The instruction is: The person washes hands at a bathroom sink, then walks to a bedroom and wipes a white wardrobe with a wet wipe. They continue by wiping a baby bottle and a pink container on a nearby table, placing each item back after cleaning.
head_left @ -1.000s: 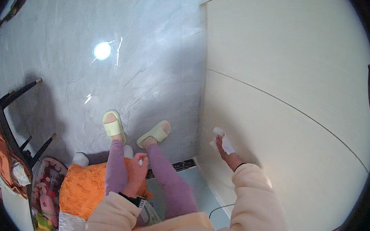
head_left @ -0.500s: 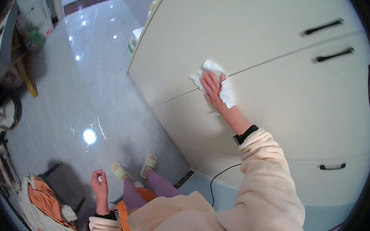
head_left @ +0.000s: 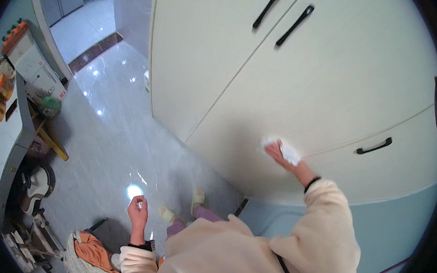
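Observation:
My right hand [head_left: 276, 154] presses a crumpled white tissue [head_left: 291, 156] flat against the cream cabinet front [head_left: 228, 125]. This spot lies just above the curved seam between the tall door and the drawer. My left hand [head_left: 138, 214] hangs over the grey floor on the left, away from the cabinet. Its fingers are curled in, and whatever they may hold is hidden. Black bar handles stand out on the doors [head_left: 296, 26] and on the drawer [head_left: 374, 146].
A pale blue surface [head_left: 387, 226] runs below the cabinet at the right. To the left are a desk [head_left: 12, 118], a yellow wooden leg [head_left: 52, 143] and a chair draped with clothes [head_left: 92, 252]. A doorway [head_left: 84, 31] opens at the far left.
My right hand has slid the tissue down the cabinet from the door seam to near the drawer. The view has turned, showing more doorway and desk. My left hand stays curled.

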